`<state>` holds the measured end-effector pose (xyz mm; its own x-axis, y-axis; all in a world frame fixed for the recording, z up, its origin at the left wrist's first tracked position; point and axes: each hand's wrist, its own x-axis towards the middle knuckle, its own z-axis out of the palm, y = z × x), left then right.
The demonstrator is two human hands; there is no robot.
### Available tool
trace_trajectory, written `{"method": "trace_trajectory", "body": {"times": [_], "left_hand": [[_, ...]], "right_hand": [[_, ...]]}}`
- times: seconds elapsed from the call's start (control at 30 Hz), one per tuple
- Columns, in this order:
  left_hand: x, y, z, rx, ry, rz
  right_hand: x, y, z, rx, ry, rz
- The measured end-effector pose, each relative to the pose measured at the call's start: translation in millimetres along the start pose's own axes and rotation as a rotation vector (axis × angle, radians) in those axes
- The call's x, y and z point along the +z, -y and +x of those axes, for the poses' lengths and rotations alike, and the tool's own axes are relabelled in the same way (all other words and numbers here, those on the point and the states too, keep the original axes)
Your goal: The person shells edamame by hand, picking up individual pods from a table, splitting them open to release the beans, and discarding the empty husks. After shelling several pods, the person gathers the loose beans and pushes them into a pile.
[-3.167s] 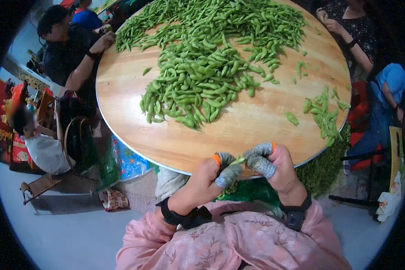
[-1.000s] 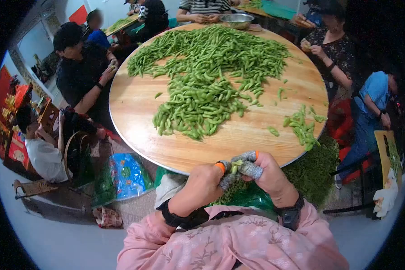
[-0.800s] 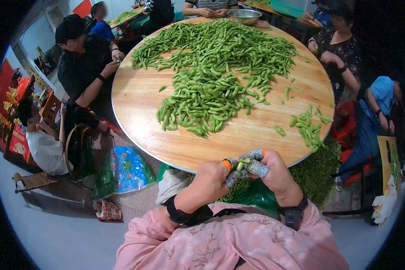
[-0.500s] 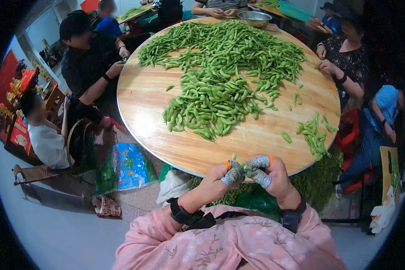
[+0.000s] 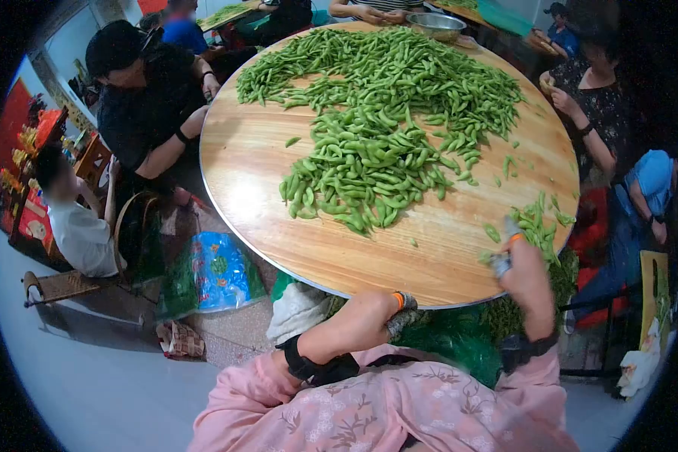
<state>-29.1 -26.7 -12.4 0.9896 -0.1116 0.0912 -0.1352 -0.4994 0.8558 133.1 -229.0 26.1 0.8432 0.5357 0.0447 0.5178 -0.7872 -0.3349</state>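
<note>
My left hand (image 5: pixel 373 316) is at the near edge of the round wooden table (image 5: pixel 256 218). Its fingers, in grey knitted finger covers, are curled in; anything inside them is hidden. My right hand (image 5: pixel 521 271) reaches over the table's right side, smeared by motion, with thumb and forefinger apart. Close to its fingertips lies a small pile of green soybean pods (image 5: pixel 536 226). A blurred greenish bit (image 5: pixel 485 258) shows by the thumb. Toward the middle and back spreads a large heap of soybean pods (image 5: pixel 369 166).
A metal bowl (image 5: pixel 437 28) stands at the far edge. Co-workers sit around: a person in black (image 5: pixel 147 105) at left, one in a dark patterned top (image 5: pixel 599 113) at right. Under the near edge are green sacks (image 5: pixel 452 339) and a white cloth bag (image 5: pixel 294 310).
My hands were together at the table edge and are now apart. The right one has moved right and forward to the small pile; the left has dropped slightly lower.
</note>
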Motion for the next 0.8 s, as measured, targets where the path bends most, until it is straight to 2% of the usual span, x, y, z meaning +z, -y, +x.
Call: {"method": "trace_trajectory", "body": {"times": [0.07,0.2,0.27,0.3,0.33,0.37,0.4,0.43,0.53,0.57,0.6,0.63,0.73,0.77,0.8], "left_hand": [[2,4,0,-0.083,0.145,0.215],[-12,-13,3,-0.045,0.166,0.238],[-32,-27,-3,0.214,-0.207,-0.012],[-52,-43,-10,0.165,-0.224,-0.002],[-67,-66,-21,0.102,-0.317,-0.076],[-59,-82,-24,0.023,-0.678,-0.217],[-63,-85,-30,0.094,-0.858,-0.371],[-80,-59,-45,0.408,-0.886,-0.505],[-64,-74,-48,0.407,-0.917,-0.478],[-89,-62,-38,0.41,-0.926,-0.469],[-87,-78,-48,0.427,-0.916,-0.464],[-88,-66,-27,0.448,-0.907,-0.46],[-82,-72,-37,0.469,-0.919,-0.432],[-83,-72,-40,0.45,-0.921,-0.432],[-105,-66,-45,0.454,-0.927,-0.427]], "right_hand": [[-29,-6,-4,-0.005,-0.206,0.049],[-81,35,-30,-0.279,-0.376,0.872],[-96,51,-43,-0.502,-0.363,1.0],[-93,51,-44,-0.49,-0.356,1.006],[-91,84,-23,-0.499,-0.337,1.016],[-90,70,-27,-0.51,-0.315,1.027],[-90,50,-32,-0.522,-0.292,1.039],[-88,32,-46,-0.536,-0.271,1.049],[-96,21,-32,-0.598,-0.215,1.074],[-89,19,-39,-0.617,-0.198,1.08],[-93,26,-40,-0.63,-0.203,1.081],[-88,37,-38,-0.648,-0.21,1.077],[-99,14,-19,-0.701,-0.176,1.092],[-100,-18,-35,-0.697,-0.149,1.104],[-104,-31,-25,-0.712,-0.133,1.107]]}}
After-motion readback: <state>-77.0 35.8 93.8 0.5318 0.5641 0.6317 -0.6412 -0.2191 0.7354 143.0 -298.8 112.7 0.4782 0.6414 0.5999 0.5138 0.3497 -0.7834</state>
